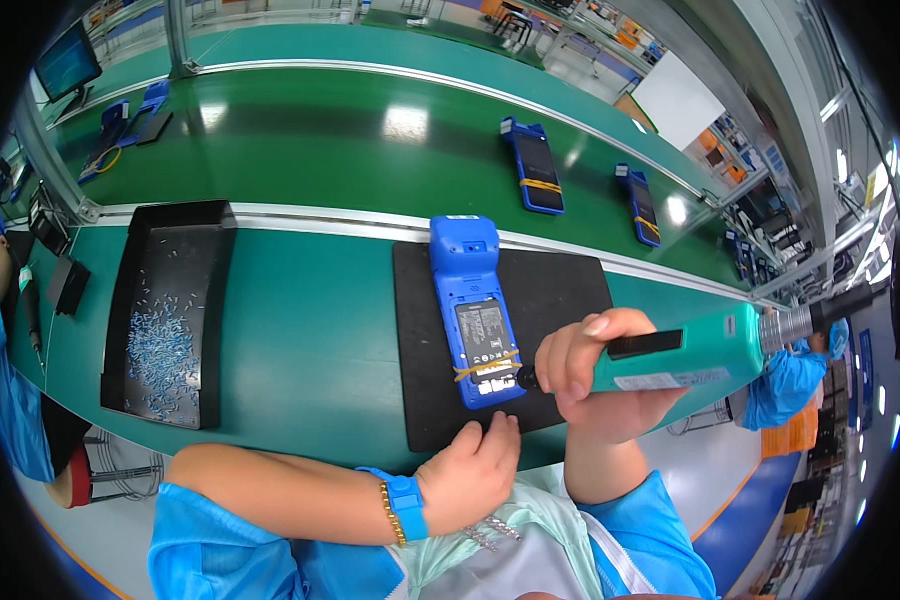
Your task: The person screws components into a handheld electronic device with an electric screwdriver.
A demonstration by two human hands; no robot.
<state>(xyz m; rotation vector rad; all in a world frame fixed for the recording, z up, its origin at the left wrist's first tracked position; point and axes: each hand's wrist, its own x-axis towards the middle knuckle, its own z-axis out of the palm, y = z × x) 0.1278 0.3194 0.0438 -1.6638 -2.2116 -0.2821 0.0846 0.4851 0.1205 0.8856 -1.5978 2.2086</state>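
Note:
A blue handheld payment terminal (464, 262) lies face down on a black mat (560, 285), its battery side up and a yellow rubber band (487, 367) around its near end. My right hand (610, 375) is wrapped round a teal electric screwdriver (740, 350), held nearly level. The screwdriver's dark nose reaches the terminal's near right corner; its bit is hard to make out. Just below the terminal's near end is my left hand (470, 475), fingers curled together and apart from the terminal. Whatever those fingers may hold is hidden.
A black tray (120, 330) of small blue screws (165, 350) stands on the left. Beyond a metal rail, a green conveyor belt (340, 150) carries more terminals (537, 170). At the far left sit a co-worker's blue sleeve (15, 370) and another screwdriver (30, 305).

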